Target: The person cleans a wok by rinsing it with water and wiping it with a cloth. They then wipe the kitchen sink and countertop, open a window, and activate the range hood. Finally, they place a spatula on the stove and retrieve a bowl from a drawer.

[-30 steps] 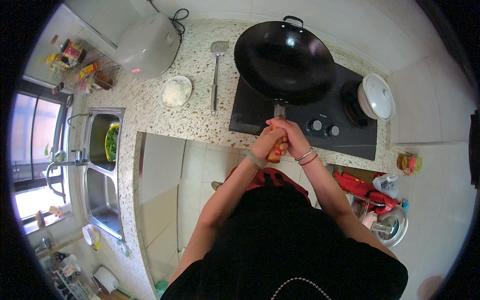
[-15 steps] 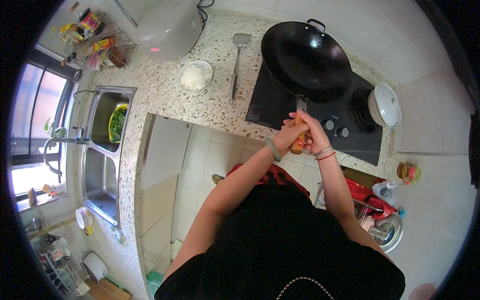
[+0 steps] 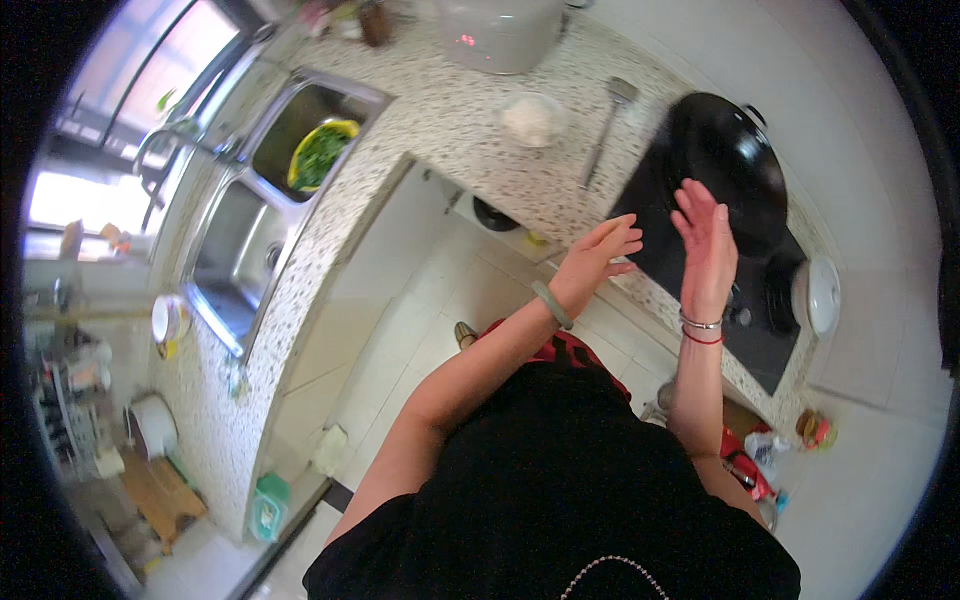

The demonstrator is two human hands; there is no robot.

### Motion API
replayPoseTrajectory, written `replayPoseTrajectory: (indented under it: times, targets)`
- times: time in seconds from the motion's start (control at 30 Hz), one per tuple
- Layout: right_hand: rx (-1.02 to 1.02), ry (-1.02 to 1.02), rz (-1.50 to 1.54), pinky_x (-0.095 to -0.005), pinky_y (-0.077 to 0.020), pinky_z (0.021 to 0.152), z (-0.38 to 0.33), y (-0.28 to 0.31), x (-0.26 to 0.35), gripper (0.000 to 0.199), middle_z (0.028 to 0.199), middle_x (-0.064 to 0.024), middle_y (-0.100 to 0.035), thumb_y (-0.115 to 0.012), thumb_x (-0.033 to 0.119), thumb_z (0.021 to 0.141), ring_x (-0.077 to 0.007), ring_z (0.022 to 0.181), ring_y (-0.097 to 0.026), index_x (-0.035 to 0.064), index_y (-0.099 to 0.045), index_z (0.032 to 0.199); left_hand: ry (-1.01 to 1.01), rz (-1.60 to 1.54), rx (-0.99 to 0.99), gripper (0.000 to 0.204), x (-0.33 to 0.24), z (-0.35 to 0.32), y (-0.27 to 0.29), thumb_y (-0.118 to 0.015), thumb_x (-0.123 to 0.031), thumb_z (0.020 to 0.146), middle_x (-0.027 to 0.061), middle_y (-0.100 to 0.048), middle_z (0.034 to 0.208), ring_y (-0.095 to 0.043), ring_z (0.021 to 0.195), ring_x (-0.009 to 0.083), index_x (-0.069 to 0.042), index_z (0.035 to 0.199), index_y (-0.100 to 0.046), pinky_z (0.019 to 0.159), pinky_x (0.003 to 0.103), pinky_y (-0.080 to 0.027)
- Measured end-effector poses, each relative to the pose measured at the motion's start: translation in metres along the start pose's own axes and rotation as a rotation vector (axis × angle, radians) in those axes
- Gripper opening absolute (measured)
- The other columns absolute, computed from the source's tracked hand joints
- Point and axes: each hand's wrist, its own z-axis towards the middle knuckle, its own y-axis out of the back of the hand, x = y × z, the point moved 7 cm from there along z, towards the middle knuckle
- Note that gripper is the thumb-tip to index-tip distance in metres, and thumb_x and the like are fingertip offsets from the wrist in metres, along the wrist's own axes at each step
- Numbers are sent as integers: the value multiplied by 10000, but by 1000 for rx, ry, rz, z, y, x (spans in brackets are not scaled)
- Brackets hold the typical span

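Head view: looking down on two bare hands, well apart and both empty. Spreading the left hand [image 3: 592,268] loosely between two and three o'clock, with fingers parted and aimed toward one. Holding the right hand [image 3: 708,255] wide near three o'clock, with fingertips aimed at twelve. Overlapping, in sight, a deep, round, black metal wok [image 3: 740,150] at two o'clock, without letting real contact be told from mere overlap. Covering part of the wok's near edge with the right hand; not making out the wok's handle. Sitting beneath the wok, mostly masked by wok and arm, on a flat black glass hob [image 3: 765,350]. Partly hiding round silver knobs [image 3: 743,317] beside the right wrist.

Seeing, at three o'clock, a white, round, lidded pot [image 3: 824,297]. Lying at one o'clock as a silver metal spatula [image 3: 603,138], with any slots blurring. Blurring also, near twelve, the white contents [image 3: 528,122] of a small round pale bowl [image 3: 559,110]. Cutting off a pale grey, rounded cooker [image 3: 500,38] at the top. Showing at ten o'clock a stainless steel double sink [image 3: 235,240], containing a yellow basin [image 3: 295,172] of green leaves [image 3: 322,158].
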Motion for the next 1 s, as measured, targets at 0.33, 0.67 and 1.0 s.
replayPoseTrajectory:
  times: [0.33,0.67,1.0]
  targets:
    - [553,-330,238,-348,-372,1030,-70,-262,-75,476,1317,-185,-491,-304,297,1020,-243,1227,-477,-69,-445,1290,-437,-144,-406,404,-115,-139,151,-471,-242,974,81,-558,1200,-542,1094,179,-42,1324,-448,892,331,-465]
    - [903,-530,269,-303,-419,980,-143,-436,-130,369,1278,-142,-533,-412,187,990,-198,1165,-523,-45,-490,1267,-711,-227,-740,441,-164,-250,278,-524,-161,937,96,-533,1231,-530,1103,180,-24,1340,-410,877,339,-485]
    - [1105,-644,146,-269,-444,933,-155,-563,-204,359,1259,-112,-552,-495,59,929,-163,1108,-543,-32,-498,1276,-766,-66,-1072,442,-209,-285,389,-571,-156,912,69,-549,1200,-556,1023,128,-25,1315,-445,834,260,-488]
